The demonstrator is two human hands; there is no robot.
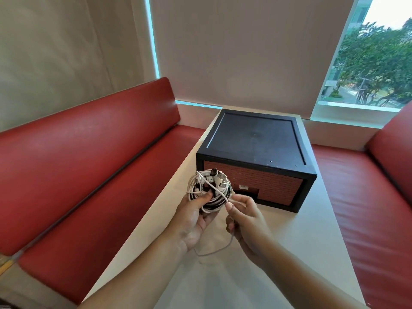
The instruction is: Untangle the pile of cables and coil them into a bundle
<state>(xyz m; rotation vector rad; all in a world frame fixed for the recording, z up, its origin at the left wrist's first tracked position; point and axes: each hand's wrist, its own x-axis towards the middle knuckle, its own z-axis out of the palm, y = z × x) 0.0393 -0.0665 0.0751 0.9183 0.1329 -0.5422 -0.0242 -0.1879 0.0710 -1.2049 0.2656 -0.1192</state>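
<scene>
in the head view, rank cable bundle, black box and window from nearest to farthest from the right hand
From the right hand, which pinches a white cable strand:
1. cable bundle, just left, held in the left hand.
2. black box, behind it on the table.
3. window, far back on the right.

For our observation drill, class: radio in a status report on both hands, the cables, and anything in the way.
Left hand grips cable bundle above table. Right hand pinches loose white cable. Black box close behind, not blocking.
</scene>
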